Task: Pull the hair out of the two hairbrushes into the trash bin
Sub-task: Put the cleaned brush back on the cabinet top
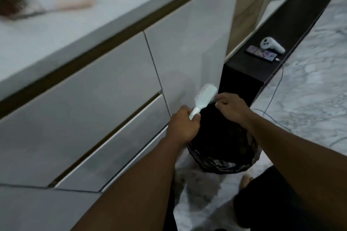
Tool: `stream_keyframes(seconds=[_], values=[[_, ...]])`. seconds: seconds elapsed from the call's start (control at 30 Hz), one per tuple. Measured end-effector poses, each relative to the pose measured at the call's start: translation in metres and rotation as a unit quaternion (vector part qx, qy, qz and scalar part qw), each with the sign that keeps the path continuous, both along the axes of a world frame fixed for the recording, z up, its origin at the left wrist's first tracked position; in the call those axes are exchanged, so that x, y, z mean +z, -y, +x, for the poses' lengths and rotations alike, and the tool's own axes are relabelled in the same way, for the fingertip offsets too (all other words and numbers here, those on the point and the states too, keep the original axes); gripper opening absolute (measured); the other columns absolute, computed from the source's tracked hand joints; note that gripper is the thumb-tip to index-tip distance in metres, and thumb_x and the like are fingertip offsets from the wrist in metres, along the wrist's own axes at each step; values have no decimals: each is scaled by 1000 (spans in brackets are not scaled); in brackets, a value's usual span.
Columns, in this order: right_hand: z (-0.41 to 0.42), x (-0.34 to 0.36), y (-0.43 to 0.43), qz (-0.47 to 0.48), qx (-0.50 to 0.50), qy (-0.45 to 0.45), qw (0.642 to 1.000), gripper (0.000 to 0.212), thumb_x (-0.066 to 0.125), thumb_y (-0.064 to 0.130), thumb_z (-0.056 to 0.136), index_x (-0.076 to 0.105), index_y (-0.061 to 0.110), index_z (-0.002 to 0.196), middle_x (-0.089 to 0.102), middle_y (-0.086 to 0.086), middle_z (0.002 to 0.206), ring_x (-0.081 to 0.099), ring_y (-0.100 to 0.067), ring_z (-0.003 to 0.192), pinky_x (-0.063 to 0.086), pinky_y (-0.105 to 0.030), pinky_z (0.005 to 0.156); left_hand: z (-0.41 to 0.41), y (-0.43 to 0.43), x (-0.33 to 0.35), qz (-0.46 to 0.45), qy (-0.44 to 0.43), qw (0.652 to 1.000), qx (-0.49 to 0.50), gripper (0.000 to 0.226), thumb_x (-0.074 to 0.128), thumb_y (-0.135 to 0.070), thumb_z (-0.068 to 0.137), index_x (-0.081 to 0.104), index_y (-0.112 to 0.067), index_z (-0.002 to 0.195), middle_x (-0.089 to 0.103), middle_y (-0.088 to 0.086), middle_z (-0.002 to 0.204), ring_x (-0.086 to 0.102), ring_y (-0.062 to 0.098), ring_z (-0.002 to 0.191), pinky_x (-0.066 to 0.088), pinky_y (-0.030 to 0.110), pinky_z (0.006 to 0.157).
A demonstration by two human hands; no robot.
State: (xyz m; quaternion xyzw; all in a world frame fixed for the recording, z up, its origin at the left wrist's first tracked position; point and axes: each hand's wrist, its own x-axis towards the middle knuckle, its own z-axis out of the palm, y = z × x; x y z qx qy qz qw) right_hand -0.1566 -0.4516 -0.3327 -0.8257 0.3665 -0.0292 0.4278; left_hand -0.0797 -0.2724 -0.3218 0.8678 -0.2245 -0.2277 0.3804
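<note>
With the left hand (183,124) clamped on the brush (203,99) handle over the bin (225,163), the right hand (230,108) pinching at its head should tug hair straight down.

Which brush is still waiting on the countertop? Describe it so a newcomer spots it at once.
Start at the white countertop above the grey drawers; the brush lies near its far left edge. It is the pink-handled hairbrush, its head matted with brown hair, blurred here. The other, a pale blue hairbrush, is held in the left hand over the trash bin.
</note>
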Motion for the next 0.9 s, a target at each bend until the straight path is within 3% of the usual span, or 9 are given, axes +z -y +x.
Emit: stream_keyframes(seconds=[0.13,0.3,0.5,0.7,0.83,0.9], values=[[5,83,-22,-67,44,26,996,44,60,23,92,59,13,135,66,-11,126,62,-29,116,43,-27,96,-4,-27,72,-13,86,996,10,28,53,-47,93,53,-20,86,66,4,86,62,25,79,44,33,63],[13,175,-67,-161,103,82,978,47,60,29,92,56,17,137,64,-6,133,59,-26,123,46,-38,105,-14,-78,154,-50,178,981,53,25,54,-46,94,54,-21,90,65,3,85,61,24,76,45,33,62],[25,269,-155,-256,156,149,942,45,57,25,92,58,14,135,63,-9,135,59,-27,121,46,-37,100,-21,-154,240,-97,274,951,105,22,58,-44,93,58,-23,90,61,-8,79,58,14,71,45,30,59],[60,335,-250,-288,217,172,917,48,57,29,92,53,14,138,58,-8,140,53,-26,126,41,-36,102,-3,-251,301,-79,298,935,174,23,63,-50,84,59,-27,83,61,-10,78,61,15,76,44,29,64],[90,354,-308,-295,268,181,899,45,57,24,91,55,14,135,60,-6,136,56,-25,122,43,-31,96,17,-307,314,-53,312,924,217,25,63,-51,84,60,-26,82,62,-10,78,61,15,77,43,28,63],[103,359,-331,-294,290,175,894,45,56,25,90,56,14,133,61,-5,136,57,-25,121,45,-33,100,26,-327,316,-55,312,919,233,27,63,-52,84,60,-26,82,62,-9,76,61,14,75,43,28,61]])
